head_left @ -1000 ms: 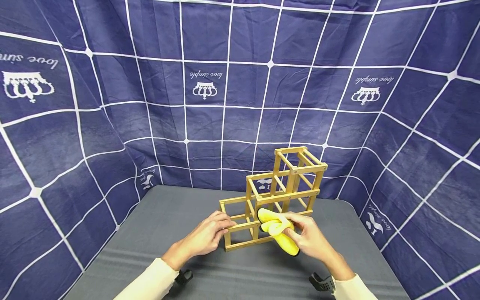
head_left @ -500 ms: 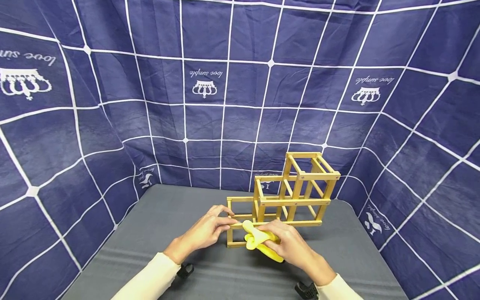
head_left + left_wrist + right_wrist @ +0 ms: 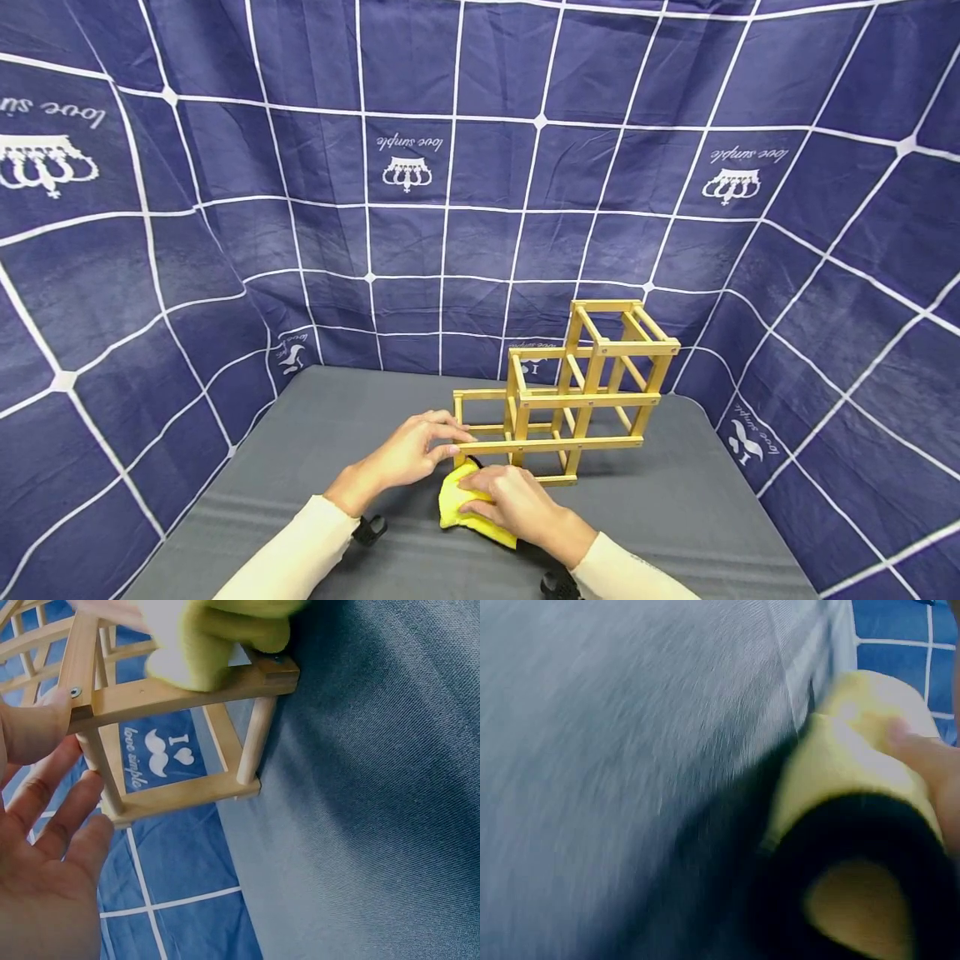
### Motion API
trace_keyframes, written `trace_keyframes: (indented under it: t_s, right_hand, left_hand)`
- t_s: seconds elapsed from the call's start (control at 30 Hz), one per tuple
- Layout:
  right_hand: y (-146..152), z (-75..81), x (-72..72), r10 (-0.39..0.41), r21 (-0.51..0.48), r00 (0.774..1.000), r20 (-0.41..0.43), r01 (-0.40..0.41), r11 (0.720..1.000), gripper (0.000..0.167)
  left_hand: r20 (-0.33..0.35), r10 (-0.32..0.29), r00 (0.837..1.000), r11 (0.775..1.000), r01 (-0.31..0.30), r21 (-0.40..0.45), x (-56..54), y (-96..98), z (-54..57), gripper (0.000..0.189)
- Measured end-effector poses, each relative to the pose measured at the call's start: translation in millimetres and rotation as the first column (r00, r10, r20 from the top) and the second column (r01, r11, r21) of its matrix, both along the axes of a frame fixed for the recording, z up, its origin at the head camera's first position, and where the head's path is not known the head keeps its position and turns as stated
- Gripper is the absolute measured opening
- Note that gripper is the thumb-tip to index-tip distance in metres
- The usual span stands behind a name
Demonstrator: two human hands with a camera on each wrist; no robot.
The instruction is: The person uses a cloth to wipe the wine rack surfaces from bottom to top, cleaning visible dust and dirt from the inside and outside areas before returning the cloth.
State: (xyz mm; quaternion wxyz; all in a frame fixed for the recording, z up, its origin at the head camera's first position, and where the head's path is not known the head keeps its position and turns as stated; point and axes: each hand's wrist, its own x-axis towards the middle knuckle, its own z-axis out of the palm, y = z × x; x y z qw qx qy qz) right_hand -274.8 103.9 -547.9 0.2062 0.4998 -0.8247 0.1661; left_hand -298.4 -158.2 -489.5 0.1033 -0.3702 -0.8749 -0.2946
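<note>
A stepped wooden rack (image 3: 585,400) of slats and round dowels stands on the grey surface, its low end to the left. My left hand (image 3: 412,448) holds that low end's near corner; in the left wrist view the thumb (image 3: 37,727) lies on the slat and the fingers reach behind the dowel (image 3: 101,769). My right hand (image 3: 517,504) grips a folded yellow cloth (image 3: 457,500) with dark edging, just below the rack's front left corner. The cloth (image 3: 225,637) overlaps the front slat in the left wrist view. In the right wrist view the cloth (image 3: 847,761) is blurred.
Blue curtain fabric (image 3: 495,208) with white grid lines hangs behind and at both sides. Grey cloth (image 3: 300,467) covers the work surface. Dark straps (image 3: 369,530) show under both wrists.
My right hand has moved left and nearer with the cloth, from the rack's middle to its left corner. The rack shifted right and turned a little, then stayed put. The left hand keeps its hold.
</note>
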Motion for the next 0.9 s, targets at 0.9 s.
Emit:
trace_keyframes:
  t_s: [0.9]
  right_hand:
    - [11.6, 3.5, 7.1, -0.176, 0.263, 0.959, 0.222, 0.115, 0.958, 0.041]
  left_hand:
    - [-0.033, -0.022, 0.999, 1.000, 0.022, 0.005, -1.5, -0.3, -0.6, 0.025]
